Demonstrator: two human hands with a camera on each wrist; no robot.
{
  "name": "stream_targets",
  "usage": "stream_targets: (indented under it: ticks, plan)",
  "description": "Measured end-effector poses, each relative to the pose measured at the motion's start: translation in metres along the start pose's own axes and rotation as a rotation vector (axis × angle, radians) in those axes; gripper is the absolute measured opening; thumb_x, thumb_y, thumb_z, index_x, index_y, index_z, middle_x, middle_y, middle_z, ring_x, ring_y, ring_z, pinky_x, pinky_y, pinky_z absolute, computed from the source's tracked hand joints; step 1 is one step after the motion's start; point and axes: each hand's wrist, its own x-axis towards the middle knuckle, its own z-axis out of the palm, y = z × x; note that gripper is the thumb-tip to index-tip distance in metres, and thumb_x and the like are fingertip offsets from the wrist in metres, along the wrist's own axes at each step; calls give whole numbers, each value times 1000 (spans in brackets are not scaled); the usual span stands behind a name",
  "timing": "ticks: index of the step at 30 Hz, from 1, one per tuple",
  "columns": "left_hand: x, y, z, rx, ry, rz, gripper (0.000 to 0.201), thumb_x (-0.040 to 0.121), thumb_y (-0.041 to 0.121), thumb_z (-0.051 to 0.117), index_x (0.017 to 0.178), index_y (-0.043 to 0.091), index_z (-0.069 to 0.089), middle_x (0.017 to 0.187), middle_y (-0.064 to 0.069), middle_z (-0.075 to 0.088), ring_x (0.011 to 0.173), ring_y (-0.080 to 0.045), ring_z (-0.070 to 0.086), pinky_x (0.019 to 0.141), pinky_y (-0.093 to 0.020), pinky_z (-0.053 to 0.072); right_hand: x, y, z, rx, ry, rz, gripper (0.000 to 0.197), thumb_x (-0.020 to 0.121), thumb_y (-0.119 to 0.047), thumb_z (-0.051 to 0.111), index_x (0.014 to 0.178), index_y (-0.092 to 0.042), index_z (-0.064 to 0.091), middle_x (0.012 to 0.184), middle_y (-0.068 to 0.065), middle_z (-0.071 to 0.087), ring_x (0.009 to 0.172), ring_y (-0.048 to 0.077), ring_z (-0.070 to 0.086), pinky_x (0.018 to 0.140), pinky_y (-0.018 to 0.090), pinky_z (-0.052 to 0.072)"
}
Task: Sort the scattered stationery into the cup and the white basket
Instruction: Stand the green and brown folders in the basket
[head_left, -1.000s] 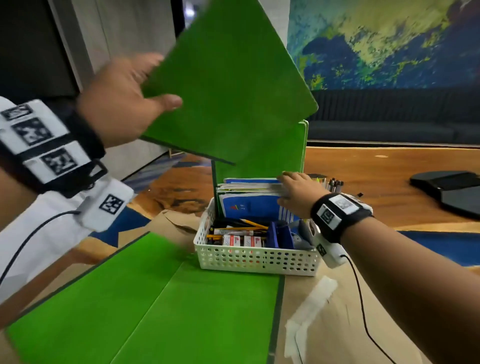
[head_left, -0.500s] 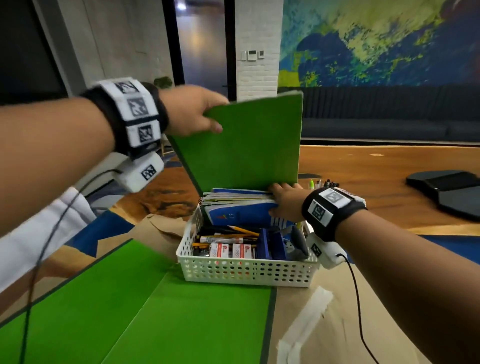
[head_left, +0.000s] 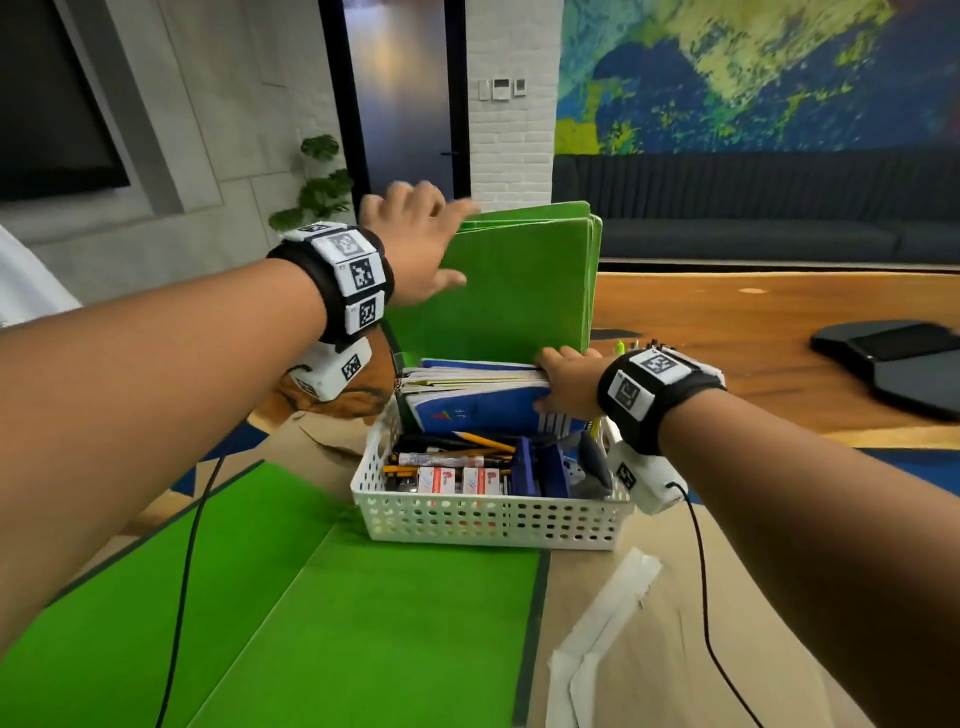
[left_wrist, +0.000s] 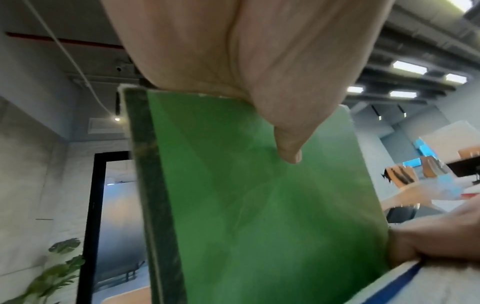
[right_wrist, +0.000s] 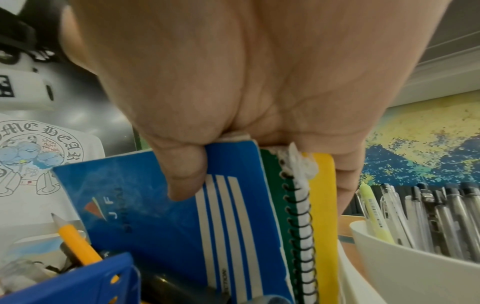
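Meanwhile, the green folder (head_left: 511, 291), pinched at its top by the left hand (head_left: 415, 249), had been lowered upright into the white basket (head_left: 488, 519) at its far edge, behind notebooks (head_left: 478, 395) gripped by the right hand (head_left: 566, 384).

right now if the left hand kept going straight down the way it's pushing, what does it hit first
Probably the stack of notebooks in the white basket. The left hand grips the green folder's top edge; the folder already reaches down behind that stack, though depth is unclear.

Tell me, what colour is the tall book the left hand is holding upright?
Green book, dark spine; the left wrist view shows it best.
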Motion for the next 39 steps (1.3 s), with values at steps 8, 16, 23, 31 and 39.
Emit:
stream_targets:
  ticks: [8, 16, 23, 31, 39]
  plan:
    - [-97, -79, 44, -433, 19, -539, 49, 80, 38, 72, 126, 29, 56, 130, -11, 54, 118, -36, 53, 98, -41, 45, 9, 1, 0, -47, 10, 27, 64, 96, -54, 55, 145, -17, 35, 142, 12, 46, 128, 36, 49, 101, 43, 40]
    - [-222, -125, 120, -82, -1139, -497, 101, 53, 82, 75, 132, 21, 56, 135, 2, 61, 120, -18, 60, 103, -29, 45, 14, -1, 1, -76, 21, 42, 70, 96, -56, 54, 151, -20, 30, 144, 12, 46, 128, 36, 51, 98, 42, 43]
    - [-246, -155, 117, -324, -1043, -598, 92, 44, 77, 84, 115, 21, 66, 111, 4, 73, 92, -13, 71, 91, -30, 55, 17, 0, 2, -59, 9, 42, 68, 95, -56, 56, 148, -19, 33, 141, 12, 47, 124, 35, 53, 98, 42, 45]
    - [-189, -177, 33, -376, -626, -630, 49, 88, 31, 75, 130, 9, 61, 126, -13, 65, 109, -25, 63, 94, -28, 44, 15, 0, 1, -78, 15, 45, 70, 95, -58, 55, 150, -21, 30, 142, 10, 46, 126, 35, 52, 96, 40, 42]
    - [-136, -179, -73, -1331, -58, -584, 36, 101, 9, 50, 137, 9, 55, 125, -23, 65, 100, -32, 68, 81, -45, 60, 10, -3, -6, -93, -31, 51, 85, 87, -59, 66, 153, -24, 25, 145, 9, 45, 130, 35, 49, 100, 44, 43]
